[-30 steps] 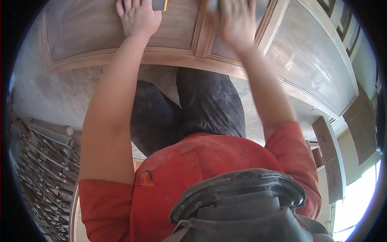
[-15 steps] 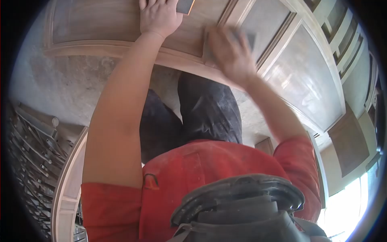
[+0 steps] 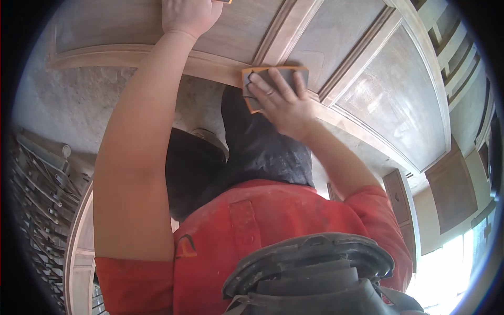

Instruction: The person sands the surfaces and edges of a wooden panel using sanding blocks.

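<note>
My right hand (image 3: 286, 102) has its fingers spread over a grey sheet of sandpaper (image 3: 291, 71) with orange edges. It holds the sandpaper at the near edge of a framed wooden panel (image 3: 205, 62), and part of the sheet overhangs that edge. My left hand (image 3: 191, 14) rests on the panel at the top of the view, its fingers cut off by the frame. Beside its thumb shows the corner of another orange-edged piece (image 3: 224, 1); whether the hand grips it is not visible.
Wooden mouldings (image 3: 362, 55) divide the panel into several sections. Slatted wooden pieces (image 3: 459, 58) stand at the far right. Many stacked narrow parts (image 3: 44, 210) lie at the left, next to a curved wooden frame (image 3: 79, 252). A black respirator (image 3: 310, 262) juts in from below.
My right hand has drawn back toward my body with the sandpaper, from the panel's face to its near edge. My left hand now sits higher and further left in view.
</note>
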A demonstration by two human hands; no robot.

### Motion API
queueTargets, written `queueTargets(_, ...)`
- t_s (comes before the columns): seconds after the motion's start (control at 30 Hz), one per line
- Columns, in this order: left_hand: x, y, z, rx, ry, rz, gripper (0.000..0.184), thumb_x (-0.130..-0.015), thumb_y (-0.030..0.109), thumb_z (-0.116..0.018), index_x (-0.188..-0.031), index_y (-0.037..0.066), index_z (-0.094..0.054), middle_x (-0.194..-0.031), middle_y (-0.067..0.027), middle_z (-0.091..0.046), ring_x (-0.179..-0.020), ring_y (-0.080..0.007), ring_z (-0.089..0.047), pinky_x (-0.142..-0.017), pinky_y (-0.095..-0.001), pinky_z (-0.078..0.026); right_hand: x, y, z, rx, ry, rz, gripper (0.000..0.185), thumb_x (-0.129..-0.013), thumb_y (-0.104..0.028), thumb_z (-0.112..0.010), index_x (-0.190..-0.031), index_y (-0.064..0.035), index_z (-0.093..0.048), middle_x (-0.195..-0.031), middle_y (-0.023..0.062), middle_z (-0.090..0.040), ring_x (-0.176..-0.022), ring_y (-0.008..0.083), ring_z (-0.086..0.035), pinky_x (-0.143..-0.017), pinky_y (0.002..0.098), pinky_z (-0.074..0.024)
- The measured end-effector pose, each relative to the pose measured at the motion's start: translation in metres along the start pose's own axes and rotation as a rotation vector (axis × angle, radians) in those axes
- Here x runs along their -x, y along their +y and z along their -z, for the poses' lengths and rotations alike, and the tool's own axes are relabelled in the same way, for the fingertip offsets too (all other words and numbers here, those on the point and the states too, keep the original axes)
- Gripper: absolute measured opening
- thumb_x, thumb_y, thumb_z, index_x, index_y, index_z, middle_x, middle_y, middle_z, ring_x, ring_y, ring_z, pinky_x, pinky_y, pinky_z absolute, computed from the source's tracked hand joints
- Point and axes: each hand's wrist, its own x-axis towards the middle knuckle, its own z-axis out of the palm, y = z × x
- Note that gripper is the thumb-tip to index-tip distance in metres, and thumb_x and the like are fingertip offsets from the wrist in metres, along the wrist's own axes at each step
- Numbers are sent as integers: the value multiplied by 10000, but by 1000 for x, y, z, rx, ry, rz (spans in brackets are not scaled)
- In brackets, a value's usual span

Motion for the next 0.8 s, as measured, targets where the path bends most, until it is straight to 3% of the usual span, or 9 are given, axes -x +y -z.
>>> queueTargets(0.13,1,3,-3,6,25,-22,529,-796,90,-570,-1322,127,-528,-1421,-86,-484,-1362,-312,-381,-1122,-479,-251,-25,55,15,140,244,-259,612,-790,-365,-709,-1362,-219,-548,-1385,-33,-558,-1321,272,-436,-1022,666,-301)
queueTargets(0.27,4,3,-1,-19,30,-23,529,-799,80,-562,-1324,132,-530,-1421,-87,-486,-1361,-316,-382,-1120,-477,-252,-16,6,8,158,210,-348,606,-779,-353,-720,-1353,-242,-557,-1359,-74,-580,-1287,266,-471,-1024,660,-298)
queueTargets(0.4,2,-1,-3,-24,56,-34,488,-876,198,-590,-1355,140,-516,-1425,-92,-486,-1358,-305,-386,-1121,-500,-235,-34,25,6,28,328,-373,460,-814,-246,-673,-1271,-247,-618,-1326,-20,-610,-1305,259,-478,-1018,682,-290)
queueTargets(0.43,7,6,1,-20,35,-29,488,-876,198,-590,-1355,140,-516,-1425,-92,-486,-1358,-305,-386,-1121,-500,-235,-49,46,12,204,221,-407,360,-824,-234,-659,-1184,-212,-654,-1291,6,-630,-1251,271,-520,-992,679,-326)
queueTargets(0.5,16,23,14,-42,-18,78,530,-923,277,-572,-1416,120,-458,-1460,-107,-454,-1381,-306,-364,-1130,-546,-201,-44,63,48,340,234,-454,265,-888,-221,-593,-1136,-148,-652,-1271,85,-620,-1209,332,-526,-987,599,-367)
queueTargets(0.57,39,45,41,-283,-538,196,568,-773,88,-605,-1327,204,-557,-1449,2,-463,-1383,-258,-350,-1114,-581,-145,-14,107,68,397,522,-372,228,-898,-178,-580,-1106,-112,-645,-1241,116,-635,-1176,338,-545,-985,528,-396)
queueTargets(0.6,56,65,58,-93,-228,-23,530,-766,105,-602,-1283,222,-620,-1440,25,-485,-1383,-248,-359,-1098,-633,-110,15,127,71,470,629,-280,194,-854,-136,-619,-1036,-104,-678,-1195,92,-679,-1130,297,-602,-963,533,-421)
queueTargets(0.7,105,105,48,63,-183,-143,455,-857,190,-601,-1308,249,-596,-1389,119,-532,-1369,-201,-380,-1072,-681,-162,66,168,78,497,923,-302,185,-883,-7,-520,-995,-11,-667,-1160,154,-685,-1065,310,-629,-926,378,-460)
queueTargets(0.8,80,119,29,152,-336,-113,618,-826,176,-624,-1423,205,-469,-1415,65,-522,-1409,-249,-323,-1046,-719,-156,95,218,47,568,1007,-375,205,-880,18,-496,-975,-8,-675,-1068,153,-705,-982,333,-642,-907,347,-474)
